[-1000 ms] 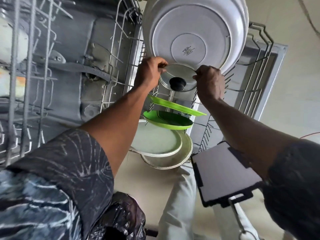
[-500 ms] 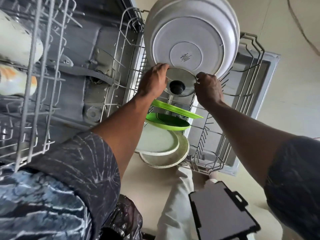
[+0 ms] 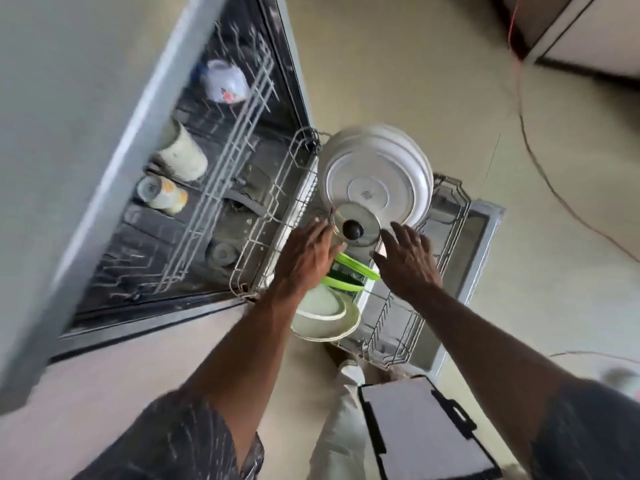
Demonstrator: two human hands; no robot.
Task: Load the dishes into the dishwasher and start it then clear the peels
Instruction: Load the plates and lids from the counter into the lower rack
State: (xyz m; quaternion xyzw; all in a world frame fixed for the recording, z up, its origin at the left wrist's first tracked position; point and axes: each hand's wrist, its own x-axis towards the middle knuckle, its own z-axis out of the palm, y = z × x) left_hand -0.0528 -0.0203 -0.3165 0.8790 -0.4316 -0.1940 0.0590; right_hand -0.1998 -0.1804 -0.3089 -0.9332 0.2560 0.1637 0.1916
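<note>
white plates [image 3: 377,174] behind, green plates [image 3: 360,270] below, lid [image 3: 356,226] upright in rack [image 3: 382,318], between left hand [image 3: 304,258] and right hand [image 3: 410,261], fingers [image 3: 398,233] spread, holding nothing

The left sleeve [image 3: 180,441] and right sleeve [image 3: 588,431] are short, of dark grey-blue cloth streaked with thin white lines. The left hand [image 3: 304,261] and right hand [image 3: 407,263] are bare. The trousers [image 3: 341,441] are pale cream.

both arms stretched fwd; l hand [image 3: 304,259] & r hand [image 3: 408,263] w/ fingers straight, backs up.
</note>
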